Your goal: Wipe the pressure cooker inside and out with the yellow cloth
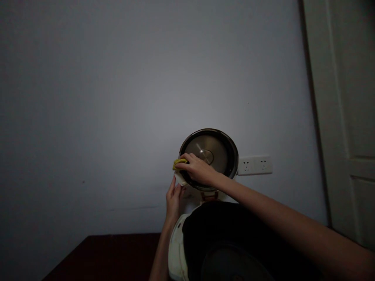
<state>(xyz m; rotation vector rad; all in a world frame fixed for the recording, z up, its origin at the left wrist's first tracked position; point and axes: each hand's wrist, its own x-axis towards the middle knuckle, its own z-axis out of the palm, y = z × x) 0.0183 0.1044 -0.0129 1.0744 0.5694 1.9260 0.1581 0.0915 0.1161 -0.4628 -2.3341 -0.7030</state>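
A white rice cooker stands open on a dark table, its round metal lid raised upright against the wall. My right hand presses a yellow cloth against the lid's lower left rim, fingers closed over the cloth. My left hand reaches up from below and grips the lid's white outer edge on the left side. The cooker's dark inner pot gapes below the lid.
A dark wooden table carries the cooker. A white wall socket sits on the grey wall just right of the lid. A pale door stands at the right edge.
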